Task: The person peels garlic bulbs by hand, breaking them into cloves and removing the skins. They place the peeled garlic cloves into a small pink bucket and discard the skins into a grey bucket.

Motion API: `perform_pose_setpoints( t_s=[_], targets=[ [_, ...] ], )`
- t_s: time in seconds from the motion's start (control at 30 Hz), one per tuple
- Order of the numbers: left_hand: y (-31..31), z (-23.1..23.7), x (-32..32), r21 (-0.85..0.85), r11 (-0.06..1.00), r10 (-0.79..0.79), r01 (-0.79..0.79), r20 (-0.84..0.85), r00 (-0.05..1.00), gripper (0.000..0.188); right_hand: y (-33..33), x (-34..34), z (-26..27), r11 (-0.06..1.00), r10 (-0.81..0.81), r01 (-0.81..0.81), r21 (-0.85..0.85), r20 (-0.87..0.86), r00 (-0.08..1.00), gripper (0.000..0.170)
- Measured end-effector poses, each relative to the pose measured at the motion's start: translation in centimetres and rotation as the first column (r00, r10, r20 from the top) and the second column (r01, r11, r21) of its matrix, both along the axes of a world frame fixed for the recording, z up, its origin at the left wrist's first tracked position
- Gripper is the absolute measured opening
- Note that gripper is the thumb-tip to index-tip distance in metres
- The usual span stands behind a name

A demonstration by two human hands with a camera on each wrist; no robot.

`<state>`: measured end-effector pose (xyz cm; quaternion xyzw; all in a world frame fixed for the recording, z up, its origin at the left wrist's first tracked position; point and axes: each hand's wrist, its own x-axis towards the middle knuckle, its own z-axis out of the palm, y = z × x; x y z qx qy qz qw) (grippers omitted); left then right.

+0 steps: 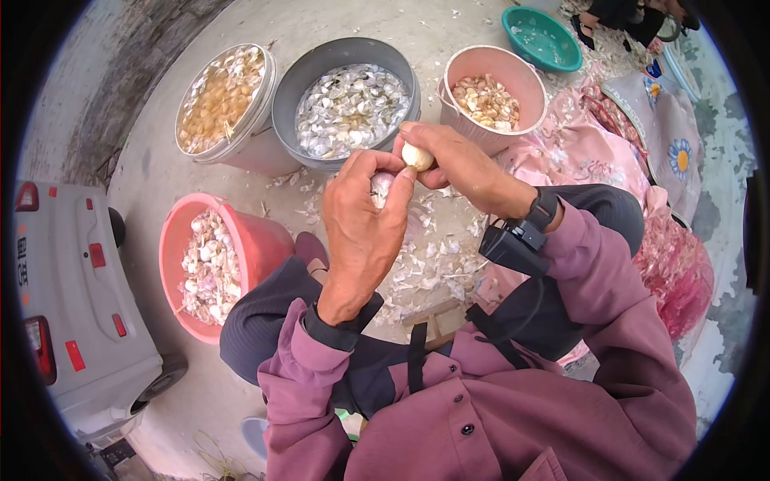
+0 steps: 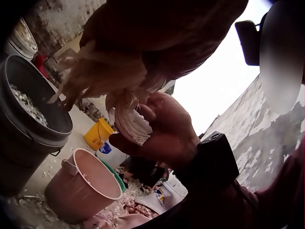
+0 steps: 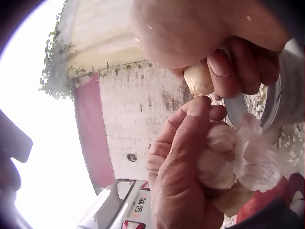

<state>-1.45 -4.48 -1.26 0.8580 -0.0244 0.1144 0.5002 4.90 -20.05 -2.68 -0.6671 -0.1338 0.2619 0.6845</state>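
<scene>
Standing on the ground beyond the hands, a grey tub (image 1: 345,50) holds cloves in liquid. The left hand (image 1: 362,228), its fingers curled narrowly, grips a partly opened garlic bulb (image 3: 217,167) with loose papery skin. The right hand (image 1: 465,164), likewise closed in, pinches a pale clove (image 3: 198,80), which lies between both hands, near the bulb, at the left thumb's tip.

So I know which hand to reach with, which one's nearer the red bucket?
Your left hand. Holding a bulb, it's ahead and to the right of the red bucket; your right hand, with a clove, is farther right and forward.
</scene>
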Motion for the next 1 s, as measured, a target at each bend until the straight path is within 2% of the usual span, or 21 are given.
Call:
perform_pose_setpoints(
  t_s=[0.03, 0.1, 0.13, 0.2, 0.33, 0.4, 0.43, 0.5, 0.53, 0.6, 0.7, 0.8, 0.83, 0.9, 1.0],
  targets=[
    [0.1, -0.1, 0.1, 0.048, 0.999, 0.008, -0.011, 0.05, 0.999, 0.011, -0.1, 0.0, 0.0, 1.0, 0.003, -0.003, 0.0, -0.001, 1.0, 0.038],
    [0.2, -0.2, 0.1, 0.097, 0.995, 0.012, -0.022, 0.099, 0.995, 0.011, -0.3, 0.0, -0.2, 0.998, 0.049, -0.04, -0.046, 0.241, 0.969, 0.043],
    [0.2, -0.3, 0.1, 0.132, 0.991, 0.005, -0.019, 0.107, 0.994, 0.01, -0.4, 0.1, -0.2, 0.998, 0.048, -0.039, -0.046, 0.24, 0.97, 0.043],
    [0.2, -0.3, 0.1, 0.163, 0.986, -0.001, -0.018, 0.114, 0.994, 0.008, -0.4, 0.1, -0.2, 0.992, 0.093, -0.084, -0.098, 0.082, 0.992, 0.038],
    [0.2, -0.3, 0.1, 0.206, 0.978, 0.005, -0.029, 0.117, 0.993, 0.007, 0.2, -0.5, 0.4, 0.996, 0.025, -0.02, -0.087, 0.062, 0.998, 0.037],
    [0.1, -0.1, 0.2, 0.202, 0.979, 0.005, -0.03, 0.122, 0.993, 0.006, 0.1, -0.5, 0.6, 1.0, 0.026, -0.027, 0.014, 0.077, 0.997, 0.034],
    [0.2, 0.1, 0.2, 0.196, 0.979, 0.023, -0.05, 0.138, 0.99, 0.006, -0.2, -0.3, 0.7, 1.0, 0.024, -0.025, 0.013, 0.077, 0.997, 0.034],
    [0.4, 0.1, 0.3, 0.188, 0.98, 0.042, -0.071, 0.153, 0.987, 0.005, -0.8, 0.2, 0.8, 0.977, 0.198, -0.177, 0.122, -0.191, 0.962, 0.032],
    [0.6, 0.0, 0.4, 0.193, 0.978, 0.052, -0.083, 0.164, 0.985, 0.005, -0.8, 0.2, 0.8, 0.977, 0.198, -0.177, 0.121, -0.191, 0.961, 0.032],
    [0.8, 0.1, 0.6, 0.199, 0.975, 0.062, -0.097, 0.174, 0.983, 0.005, -0.8, 0.2, 0.8, 0.948, 0.278, -0.2, 0.248, -0.338, 0.899, 0.03],
    [1.1, 0.6, 0.6, 0.208, 0.973, 0.063, -0.096, 0.16, 0.985, 0.008, -0.8, -0.1, 0.5, 0.916, 0.336, -0.2, 0.348, -0.39, 0.857, 0.032],
    [1.7, 0.7, 0.8, 0.197, 0.97, 0.103, -0.143, 0.201, 0.974, 0.007, -1.0, 0.3, 1.3, 0.904, 0.378, -0.248, 0.349, -0.376, 0.846, 0.038],
    [2.0, 1.0, 1.0, 0.134, 0.98, 0.121, -0.145, 0.172, 0.978, 0.006, -1.0, 0.3, 1.6, 0.904, 0.378, -0.249, 0.348, -0.376, 0.846, 0.038],
    [2.4, 1.2, 1.1, 0.069, 0.987, 0.137, -0.148, 0.145, 0.98, 0.004, -1.1, 0.2, 2.2, 0.936, 0.326, -0.262, 0.237, -0.294, 0.899, 0.049],
    [3.0, 1.4, 1.1, 0.035, 0.979, 0.198, -0.203, 0.117, 0.973, 0.007, -0.9, 0.0, 2.2, 0.954, 0.269, -0.215, 0.208, -0.284, 0.92, 0.055]
  ],
)
